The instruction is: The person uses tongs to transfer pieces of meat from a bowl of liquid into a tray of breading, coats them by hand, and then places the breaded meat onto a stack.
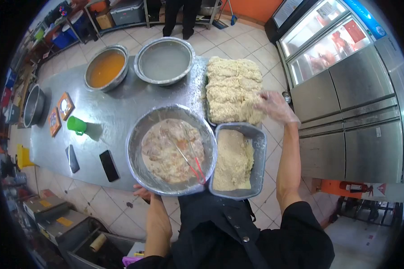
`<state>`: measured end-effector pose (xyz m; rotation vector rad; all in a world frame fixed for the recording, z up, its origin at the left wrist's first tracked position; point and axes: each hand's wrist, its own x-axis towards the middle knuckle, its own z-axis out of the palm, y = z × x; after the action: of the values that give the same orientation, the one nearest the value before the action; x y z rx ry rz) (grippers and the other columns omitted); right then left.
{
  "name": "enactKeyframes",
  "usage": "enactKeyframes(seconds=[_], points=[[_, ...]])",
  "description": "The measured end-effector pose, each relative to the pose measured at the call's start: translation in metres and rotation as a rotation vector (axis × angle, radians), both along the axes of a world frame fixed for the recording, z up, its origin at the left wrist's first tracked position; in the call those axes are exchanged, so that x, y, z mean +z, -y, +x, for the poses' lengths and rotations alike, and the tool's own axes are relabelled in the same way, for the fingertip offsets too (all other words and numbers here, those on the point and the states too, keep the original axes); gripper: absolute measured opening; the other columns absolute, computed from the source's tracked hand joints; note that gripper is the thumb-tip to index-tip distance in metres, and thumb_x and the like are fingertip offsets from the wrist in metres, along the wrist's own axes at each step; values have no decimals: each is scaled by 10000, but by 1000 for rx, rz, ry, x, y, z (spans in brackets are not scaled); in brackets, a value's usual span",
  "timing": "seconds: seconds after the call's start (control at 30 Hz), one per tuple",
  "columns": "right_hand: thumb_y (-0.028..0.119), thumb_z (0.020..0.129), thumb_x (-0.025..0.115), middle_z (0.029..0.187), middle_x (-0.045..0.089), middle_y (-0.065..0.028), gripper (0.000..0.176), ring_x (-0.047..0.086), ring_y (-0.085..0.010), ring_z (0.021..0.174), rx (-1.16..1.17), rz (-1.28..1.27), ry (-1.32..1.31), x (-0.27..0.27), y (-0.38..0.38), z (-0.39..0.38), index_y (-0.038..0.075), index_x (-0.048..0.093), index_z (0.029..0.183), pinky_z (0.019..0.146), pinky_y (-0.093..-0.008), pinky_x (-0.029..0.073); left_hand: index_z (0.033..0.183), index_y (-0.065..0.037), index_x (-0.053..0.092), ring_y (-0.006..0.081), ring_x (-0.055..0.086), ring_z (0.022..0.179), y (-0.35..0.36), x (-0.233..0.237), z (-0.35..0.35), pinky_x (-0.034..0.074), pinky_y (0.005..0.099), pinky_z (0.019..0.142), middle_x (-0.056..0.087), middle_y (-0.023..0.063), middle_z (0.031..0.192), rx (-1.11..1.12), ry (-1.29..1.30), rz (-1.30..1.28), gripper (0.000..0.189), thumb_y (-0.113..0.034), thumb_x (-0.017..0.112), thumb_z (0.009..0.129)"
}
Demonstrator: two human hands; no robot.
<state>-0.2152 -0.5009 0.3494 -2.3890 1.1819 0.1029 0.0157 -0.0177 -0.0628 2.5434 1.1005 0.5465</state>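
Note:
My right hand (pixel 276 106), in a clear glove, reaches over the right edge of a stack of crumb-coated pieces (pixel 233 87). Its fingers are stretched out against the coated pieces, slightly blurred. My left hand (pixel 143 193) is low, by the table edge beside the large metal bowl (pixel 134 154); its fingers are mostly hidden. In that bowl lie pale wet pieces in batter (pixel 170 152), with red-handled tongs (pixel 194 167) resting inside. Right of the bowl, a grey tub (pixel 259 157) contains dry breading (pixel 231 159).
On the metal table (pixel 121 105) stand a bowl of orange liquid (pixel 87 74), a bowl of cloudy liquid (pixel 191 56), a green cup (pixel 77 125) and a dark phone (pixel 108 166). Steel fridges (pixel 361 105) line the right. A person's legs (pixel 180 18) show beyond the table.

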Motion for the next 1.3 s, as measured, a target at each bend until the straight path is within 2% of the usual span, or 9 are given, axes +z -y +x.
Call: enactKeyframes(seconds=[0.13, 0.5, 0.6, 0.7, 0.77, 0.87, 0.97, 1.07, 1.3], points=[[323, 834, 781, 1074, 746, -187, 490, 703, -262, 935, 82, -184, 242, -4, 54, 74, -15, 724, 1185, 872, -375, 542, 1141, -18, 577, 387, 661, 582, -8, -82, 3, 486, 478, 419, 676, 207, 706, 36, 16, 9, 539, -539, 480, 1038], [371, 856, 797, 952, 763, -104, 424, 686, -188, 907, -253, 326, 542, -129, 215, 207, 7, 768, 1070, 826, -385, 560, 1213, 6, 544, 449, 693, 743, 6, -18, 4, 545, 551, 594, 694, 277, 845, 142, -12, 60, 543, -503, 447, 1048], [206, 855, 746, 981, 769, -160, 274, 742, -253, 873, -18, -156, 16, -136, 222, 204, 27, 771, 1061, 793, -375, 575, 1218, 6, 541, 452, 693, 752, 8, -19, 3, 545, 554, 603, 694, 279, 853, 161, -16, 46, 542, -499, 447, 1048], [229, 893, 666, 1053, 770, -171, 314, 747, -296, 934, 132, -232, -402, -148, 248, 204, -5, 760, 1081, 828, -399, 586, 1222, 7, 539, 454, 693, 760, 11, -18, 5, 545, 556, 612, 695, 282, 860, 170, -26, 50, 541, -496, 447, 1048], [336, 844, 729, 1273, 701, -204, 641, 720, -355, 1068, 208, -135, -507, -198, 300, 204, 21, 603, 1388, 915, -460, 583, 1225, 8, 538, 456, 693, 765, 8, -18, 2, 545, 558, 617, 695, 283, 864, 169, -24, 53, 540, -495, 447, 1048], [375, 855, 735, 1282, 700, -191, 628, 693, -371, 1140, -170, -115, -288, -113, 231, 210, 50, 623, 1380, 991, -443, 555, 1228, 8, 536, 458, 693, 770, 2, -18, -2, 545, 559, 623, 695, 285, 869, 165, -30, 69, 540, -493, 447, 1048], [457, 888, 711, 1379, 643, -194, 667, 616, -379, 1272, 50, -181, -360, -78, 183, 229, 80, 587, 1424, 1092, -442, 487, 1232, 9, 534, 460, 692, 779, 1, -17, -1, 545, 562, 633, 695, 287, 877, 151, -22, 63, 539, -490, 447, 1048], [569, 965, 580, 1480, 562, -186, 683, 517, -358, 1384, 511, -322, -56, -129, 179, 224, 129, 532, 1485, 1192, -441, 379, 1236, 10, 532, 463, 692, 786, 4, -17, 0, 544, 564, 641, 695, 289, 884, 145, -15, 60, 538, -487, 447, 1048], [658, 1027, 363, 1667, 332, -96, 718, 346, -317, 1513, 316, -3, -146, -152, 183, 233, 215, 370, 1591, 1254, -474, 280, 1245, 11, 527, 468, 692, 802, 0, -12, -2, 544, 570, 659, 695, 294, 899, 100, -8, 70, 537, -481, 446, 1048]])
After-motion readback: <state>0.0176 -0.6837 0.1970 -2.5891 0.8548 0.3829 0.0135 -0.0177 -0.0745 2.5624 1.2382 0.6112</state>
